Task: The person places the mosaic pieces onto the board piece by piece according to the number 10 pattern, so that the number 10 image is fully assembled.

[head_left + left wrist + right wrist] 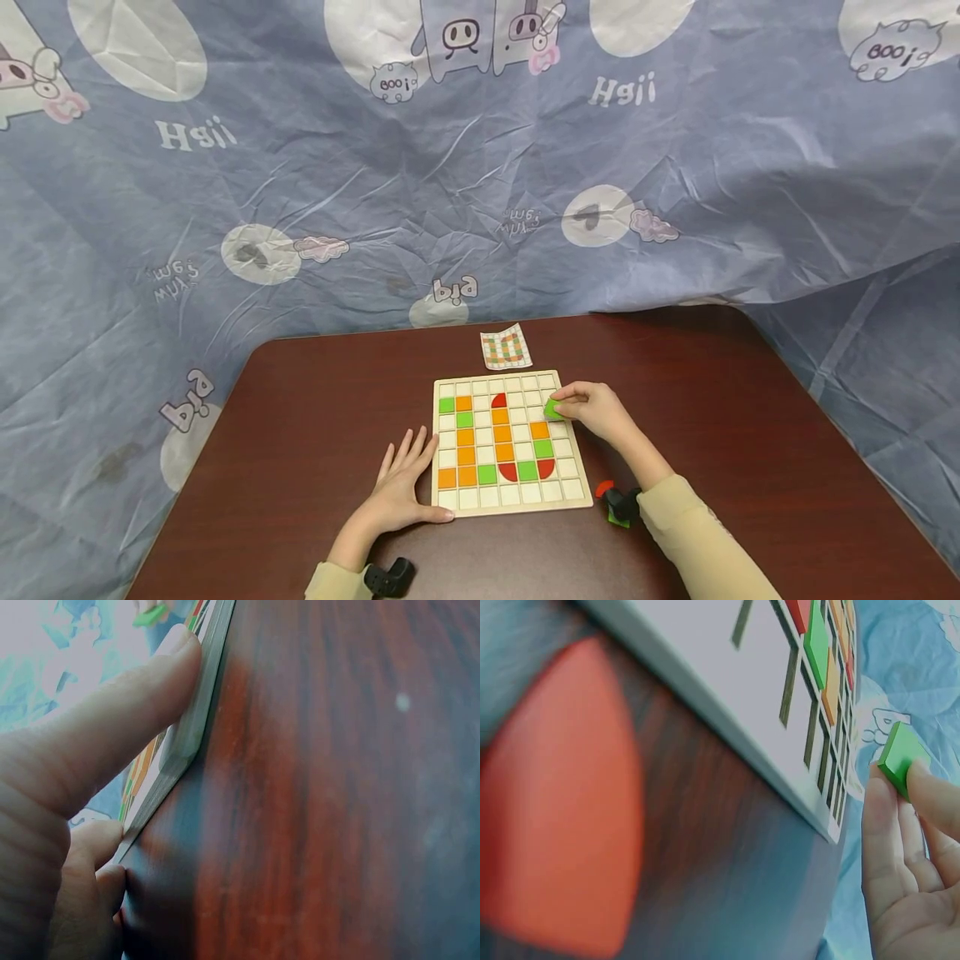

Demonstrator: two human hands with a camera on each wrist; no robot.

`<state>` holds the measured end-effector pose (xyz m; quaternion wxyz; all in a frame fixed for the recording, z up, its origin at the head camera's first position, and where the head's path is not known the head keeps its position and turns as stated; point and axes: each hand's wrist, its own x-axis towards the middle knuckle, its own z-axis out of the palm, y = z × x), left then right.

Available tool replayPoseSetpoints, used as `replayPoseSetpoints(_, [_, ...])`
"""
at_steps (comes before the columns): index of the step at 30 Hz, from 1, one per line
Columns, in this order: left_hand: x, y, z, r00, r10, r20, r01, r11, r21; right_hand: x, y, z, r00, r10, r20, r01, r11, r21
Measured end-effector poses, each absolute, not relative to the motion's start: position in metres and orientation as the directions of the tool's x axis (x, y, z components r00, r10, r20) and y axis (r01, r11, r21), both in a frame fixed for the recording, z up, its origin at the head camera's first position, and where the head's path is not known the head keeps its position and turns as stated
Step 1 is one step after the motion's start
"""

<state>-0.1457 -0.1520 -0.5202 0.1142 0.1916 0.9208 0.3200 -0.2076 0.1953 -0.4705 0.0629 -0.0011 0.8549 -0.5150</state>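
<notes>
A pale square grid board [517,506] lies on the table, with several orange, green and red tiles set in its cells. My right hand [597,412] pinches a green square tile [903,754] between thumb and fingers, over the board's right side. In the right wrist view that tile is held above the board's surface, tilted. My left hand [401,486] rests at the board's lower left corner, fingers spread, with the thumb along the front edge. The left wrist view shows its thumb [150,705] touching the board's edge.
Behind the board lies a small printed pattern card [506,347]. A red quarter-round piece [562,802] and a green piece [618,519] lie on the table [337,400] beneath my right wrist. A blue patterned cloth [420,183] hangs beyond the table.
</notes>
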Motion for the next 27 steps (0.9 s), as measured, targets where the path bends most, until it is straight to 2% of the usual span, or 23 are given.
replayPoseSetpoints(9, [-0.145, -0.151, -0.521, -0.899, 0.429, -0.085, 0.283, 0.719, 0.635, -0.220, 0.176, -0.472, -0.992, -0.030, -0.125, 0.089, 0.548, -0.832])
replayPoseSetpoints(27, [-0.146, -0.151, -0.521, -0.901, 0.428, -0.071, 0.293, 0.720, 0.629, -0.226, 0.168, -0.475, -0.989, -0.080, -0.121, 0.044, 0.631, -0.775])
